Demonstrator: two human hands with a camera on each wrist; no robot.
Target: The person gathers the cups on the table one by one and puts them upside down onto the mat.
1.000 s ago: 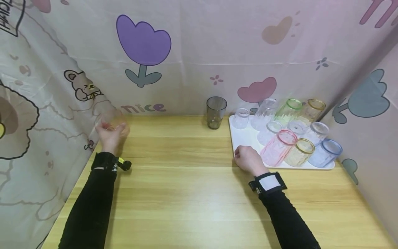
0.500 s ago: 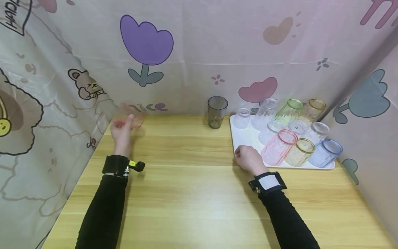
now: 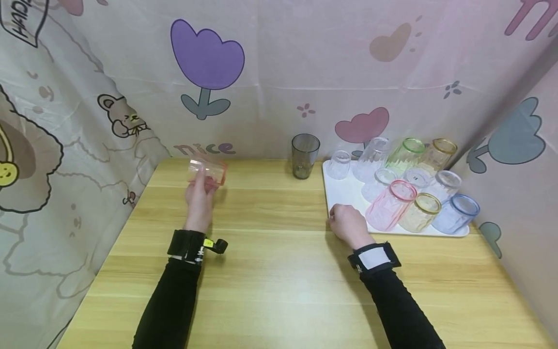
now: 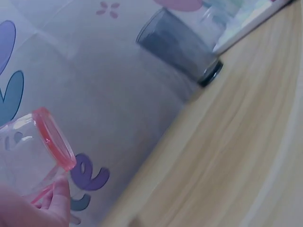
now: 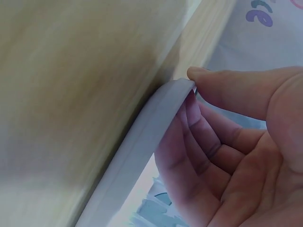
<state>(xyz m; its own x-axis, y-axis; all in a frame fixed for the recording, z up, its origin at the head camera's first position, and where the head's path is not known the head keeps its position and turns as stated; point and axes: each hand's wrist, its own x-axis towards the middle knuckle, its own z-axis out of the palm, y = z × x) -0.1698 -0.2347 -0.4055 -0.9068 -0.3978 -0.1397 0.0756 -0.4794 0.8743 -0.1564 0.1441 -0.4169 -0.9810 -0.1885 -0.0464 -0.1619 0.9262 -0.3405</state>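
Note:
In the head view my left hand (image 3: pixel 199 206) holds a clear drinking glass with a pink band at one end (image 3: pixel 209 170), tipped on its side near the back left of the table. The left wrist view shows the thumb and fingers around this glass (image 4: pixel 21 151), its pink end pointing right. At the right, my right hand (image 3: pixel 350 225) grips the near left corner of a white tray (image 3: pixel 337 196). In the right wrist view its thumb lies on top of the tray's rim (image 5: pixel 142 137), with the fingers curled on the inner side.
Several glasses stand on the tray, among them a pink one (image 3: pixel 391 207), a yellow one (image 3: pixel 418 215), a blue one (image 3: pixel 455 215) and a green one (image 3: pixel 404 157). A dark grey glass (image 3: pixel 304 157) stands upright left of the tray, near the patterned cloth (image 3: pixel 270 111).
My left hand has moved right from the left side of the table, carrying the pink-banded glass. The right hand has stayed on the tray corner.

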